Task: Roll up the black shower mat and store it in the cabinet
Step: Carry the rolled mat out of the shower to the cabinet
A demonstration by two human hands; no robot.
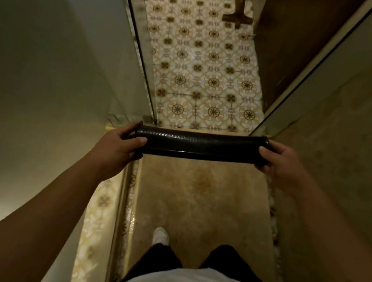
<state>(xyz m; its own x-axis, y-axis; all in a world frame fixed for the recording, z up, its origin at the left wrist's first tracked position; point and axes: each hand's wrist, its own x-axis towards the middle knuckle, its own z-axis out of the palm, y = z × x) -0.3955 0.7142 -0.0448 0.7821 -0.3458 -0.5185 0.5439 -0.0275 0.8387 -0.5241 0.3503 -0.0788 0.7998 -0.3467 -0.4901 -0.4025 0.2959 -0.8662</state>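
Note:
The black shower mat [201,144] is rolled into a tight tube and held level in front of me, above the shower's threshold. My left hand [120,143] grips its left end, thumb on the near side. At the other end my right hand [279,160] is closed around the roll. No cabinet can be made out for certain.
I stand on the beige shower floor [198,196], one white shoe [160,234] showing. A glass panel [137,43] stands on the left and a wall [355,143] on the right. Patterned floor tiles [205,71] lie ahead, with a brown door [280,46] and a wooden furniture leg [239,15].

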